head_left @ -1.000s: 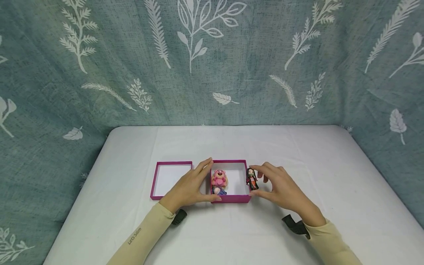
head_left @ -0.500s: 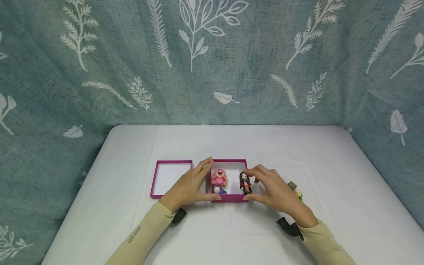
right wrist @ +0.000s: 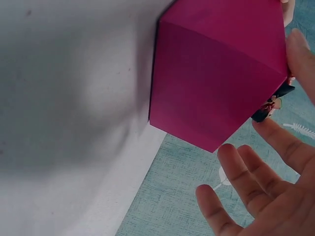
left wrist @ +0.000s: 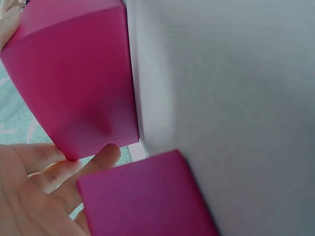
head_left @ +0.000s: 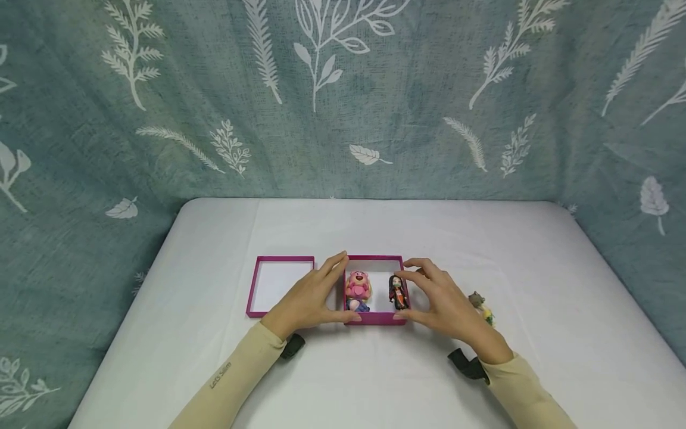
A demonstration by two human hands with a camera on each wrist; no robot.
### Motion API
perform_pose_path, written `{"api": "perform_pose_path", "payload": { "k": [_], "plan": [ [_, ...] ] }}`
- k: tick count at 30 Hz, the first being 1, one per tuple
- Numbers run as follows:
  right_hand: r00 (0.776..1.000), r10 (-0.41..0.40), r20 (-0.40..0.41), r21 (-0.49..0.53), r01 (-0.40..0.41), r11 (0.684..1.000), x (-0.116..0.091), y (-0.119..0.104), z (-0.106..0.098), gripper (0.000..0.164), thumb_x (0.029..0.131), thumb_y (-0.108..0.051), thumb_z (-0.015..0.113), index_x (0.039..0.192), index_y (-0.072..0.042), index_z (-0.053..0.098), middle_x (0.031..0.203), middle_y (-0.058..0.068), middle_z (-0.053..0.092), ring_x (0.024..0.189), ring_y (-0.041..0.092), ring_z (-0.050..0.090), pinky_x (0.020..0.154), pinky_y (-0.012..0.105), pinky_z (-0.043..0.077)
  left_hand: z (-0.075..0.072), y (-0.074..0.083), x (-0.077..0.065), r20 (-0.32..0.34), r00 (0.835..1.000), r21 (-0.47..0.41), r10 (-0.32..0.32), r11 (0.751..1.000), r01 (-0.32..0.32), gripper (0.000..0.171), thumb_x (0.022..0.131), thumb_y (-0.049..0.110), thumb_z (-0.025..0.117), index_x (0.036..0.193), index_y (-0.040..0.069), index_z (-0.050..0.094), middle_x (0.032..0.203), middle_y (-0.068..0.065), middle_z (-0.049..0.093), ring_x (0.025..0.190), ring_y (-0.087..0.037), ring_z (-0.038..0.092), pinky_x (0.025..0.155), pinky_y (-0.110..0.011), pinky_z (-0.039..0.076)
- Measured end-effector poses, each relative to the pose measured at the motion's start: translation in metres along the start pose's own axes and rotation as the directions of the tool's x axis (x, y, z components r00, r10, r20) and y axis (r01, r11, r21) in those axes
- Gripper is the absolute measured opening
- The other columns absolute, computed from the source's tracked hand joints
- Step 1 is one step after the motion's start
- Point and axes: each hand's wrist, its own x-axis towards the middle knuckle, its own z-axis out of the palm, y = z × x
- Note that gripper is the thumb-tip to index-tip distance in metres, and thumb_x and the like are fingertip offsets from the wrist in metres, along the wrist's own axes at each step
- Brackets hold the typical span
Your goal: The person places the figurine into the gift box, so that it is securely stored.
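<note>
In the head view, my left hand [head_left: 311, 301] grips the left end of an open magenta box [head_left: 375, 319], thumb at the front wall and fingertips at the back corner. Inside, at the left, lie a pink bear figurine [head_left: 358, 285] and a smaller blue and white figurine [head_left: 357, 305]. At the right end, my right hand [head_left: 447, 304] holds a long-haired doll figurine [head_left: 398, 293] in black and red, index finger at its head and thumb by its feet at the front rim. The right wrist view shows the doll figurine [right wrist: 268, 107] mostly hidden behind the box [right wrist: 211, 83].
Left of the box lies its magenta-rimmed white lid [head_left: 280, 259], partly behind my left hand. A small figurine [head_left: 482, 307] with a grey head and yellow body lies right of my right hand. White cloth [head_left: 343, 381] covers the table; a leaf-patterned curtain [head_left: 343, 119] hangs behind.
My right hand has brought the doll figurine left from outside the right rim into the box's right end. The grey-headed figurine has come into view. My left hand keeps its grip.
</note>
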Motion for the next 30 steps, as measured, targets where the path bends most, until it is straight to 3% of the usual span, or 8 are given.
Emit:
{"api": "perform_pose_path", "payload": {
  "k": [14, 23, 30],
  "plan": [
    [1.000, 0.023, 0.018, 0.077, -0.024, 0.997, 0.011, 0.005, 0.000, 0.072, 0.070, -0.034, 0.089, 0.132, -0.011, 0.059, 0.135, 0.013, 0.050, 0.113, 0.026, 0.055, 0.092, 0.051, 0.044, -0.001, 0.001, 0.000, 0.009, 1.000, 0.000, -0.005, 1.000, 0.005, 0.114, 0.073, 0.072, 0.069, 0.157, 0.011, 0.022, 0.163, -0.002, 0.023, 0.143, -0.023, 0.038, 0.113, -0.056, 0.035],
    [0.998, 0.031, 0.053, 0.017, -0.032, 0.999, 0.034, 0.011, -0.003, 0.072, 0.069, -0.036, 0.089, 0.131, -0.011, 0.061, 0.137, 0.014, 0.049, 0.116, 0.033, 0.055, 0.094, 0.056, 0.044, -0.003, 0.001, 0.001, 0.011, 1.000, 0.002, -0.009, 1.000, 0.009, 0.114, 0.073, 0.072, 0.070, 0.157, 0.010, 0.022, 0.163, -0.003, 0.023, 0.141, -0.026, 0.041, 0.113, -0.053, 0.037],
    [0.991, 0.071, 0.115, 0.019, -0.074, 0.997, 0.041, 0.020, -0.001, 0.069, 0.071, -0.039, 0.087, 0.129, -0.012, 0.062, 0.140, 0.017, 0.048, 0.122, 0.037, 0.053, 0.098, 0.060, 0.042, -0.002, 0.000, 0.002, 0.010, 1.000, 0.009, -0.001, 1.000, 0.001, 0.114, 0.073, 0.073, 0.068, 0.157, 0.010, 0.023, 0.162, -0.003, 0.024, 0.136, -0.028, 0.046, 0.112, -0.050, 0.039]
  ]
}}
